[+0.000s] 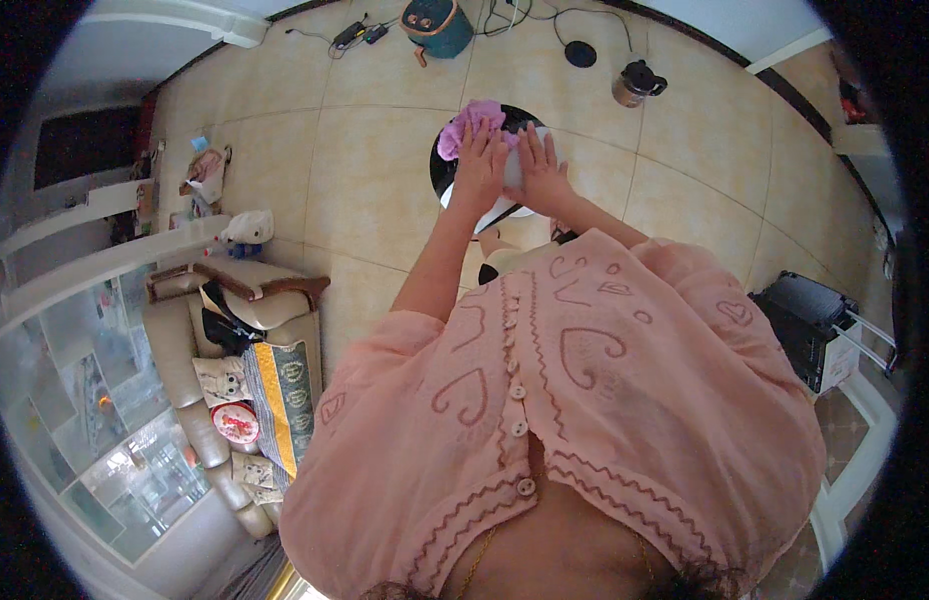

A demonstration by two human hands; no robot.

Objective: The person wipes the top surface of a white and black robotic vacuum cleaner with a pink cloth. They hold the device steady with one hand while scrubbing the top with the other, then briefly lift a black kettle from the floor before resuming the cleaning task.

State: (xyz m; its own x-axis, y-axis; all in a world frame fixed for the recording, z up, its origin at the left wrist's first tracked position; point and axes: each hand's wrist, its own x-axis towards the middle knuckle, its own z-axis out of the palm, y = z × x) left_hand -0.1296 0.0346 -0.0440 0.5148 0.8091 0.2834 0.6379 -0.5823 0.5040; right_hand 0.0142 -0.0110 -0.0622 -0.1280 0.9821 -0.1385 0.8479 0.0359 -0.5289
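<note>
In front of me is a round black thing with white parts [441,178], whose kind I cannot make out. A crumpled pink-purple cloth [453,141] lies on its far left part. My left hand [481,168] rests on the cloth, fingers stretched forward and pressing on it. Close beside it, my right hand [542,173] lies with its fingers spread over a pale whitish part [515,172] of the round thing. The palms hide much of what is beneath them.
Beyond stand a dark green appliance [441,28] and a glass jug with a black lid [637,84], with a black disc [581,54] and cables on the tiled floor. A sofa [190,330] stands at left, a black case [807,320] at right.
</note>
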